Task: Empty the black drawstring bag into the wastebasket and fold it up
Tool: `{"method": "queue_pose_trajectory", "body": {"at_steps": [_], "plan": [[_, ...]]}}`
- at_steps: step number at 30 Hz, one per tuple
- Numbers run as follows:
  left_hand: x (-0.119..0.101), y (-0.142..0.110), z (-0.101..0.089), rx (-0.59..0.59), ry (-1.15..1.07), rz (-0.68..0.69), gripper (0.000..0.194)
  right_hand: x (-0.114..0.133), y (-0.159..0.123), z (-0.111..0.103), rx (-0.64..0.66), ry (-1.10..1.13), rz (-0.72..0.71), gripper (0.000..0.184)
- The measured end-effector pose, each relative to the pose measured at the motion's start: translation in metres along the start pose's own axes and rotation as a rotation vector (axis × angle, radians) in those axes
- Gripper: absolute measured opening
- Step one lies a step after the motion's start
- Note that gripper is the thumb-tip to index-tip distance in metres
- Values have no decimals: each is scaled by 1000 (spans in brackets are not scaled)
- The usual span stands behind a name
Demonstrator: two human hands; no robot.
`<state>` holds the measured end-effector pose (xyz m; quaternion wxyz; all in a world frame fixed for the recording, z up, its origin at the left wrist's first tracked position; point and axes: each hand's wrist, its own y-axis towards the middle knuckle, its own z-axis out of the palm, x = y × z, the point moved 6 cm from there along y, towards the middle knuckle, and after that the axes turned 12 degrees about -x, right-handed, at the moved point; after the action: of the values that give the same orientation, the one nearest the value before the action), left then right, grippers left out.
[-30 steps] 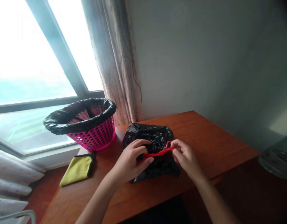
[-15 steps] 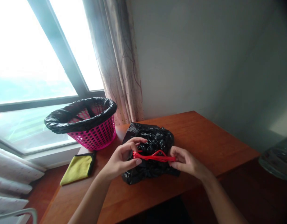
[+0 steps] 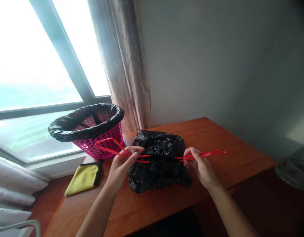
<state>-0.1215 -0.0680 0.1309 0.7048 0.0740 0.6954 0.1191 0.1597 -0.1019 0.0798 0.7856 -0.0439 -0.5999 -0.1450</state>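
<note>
Head camera: left hand [image 3: 121,167] and right hand [image 3: 200,167] each pinch a red drawstring [image 3: 213,153] on a plain black bag [image 3: 160,176].

And we're scanning here: no legible text anywhere, not one label, brand, number or sign to read out.

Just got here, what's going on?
A person is working on a black plastic bag lying on a wooden table. The right hand grips a red drawstring loop, the left hand another, one to each side. A pink basket lined with black plastic stands to the left, a yellow cloth near it.
</note>
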Motion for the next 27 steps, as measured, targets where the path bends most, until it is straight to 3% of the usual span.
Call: {"method": "queue_pose_trajectory", "body": {"at_steps": [3,6,10,15,17,19,24,27], "plan": [[12,-4,-9,-53,-65,-83,27,-4,-5,-6,-26,175,91,36],[19,-14,-13,-49,-54,-143,33,-8,-17,-10,21,188,125,40],[19,-34,-14,14,60,-146,38,-16,-40,-20,75,-23,129,49],[10,-61,-15,6,406,71,28,-21,-73,-20,203,-415,106,26],[1,-73,-14,-42,601,208,21,-12,-84,-10,299,-572,18,15],[-5,-87,-5,-1,766,287,18,6,-89,1,338,-644,-130,7],[-23,-127,52,394,812,400,15,64,-82,19,131,-757,-706,18],[-53,-129,80,392,806,584,16,70,-70,36,88,-965,-929,26]]}}
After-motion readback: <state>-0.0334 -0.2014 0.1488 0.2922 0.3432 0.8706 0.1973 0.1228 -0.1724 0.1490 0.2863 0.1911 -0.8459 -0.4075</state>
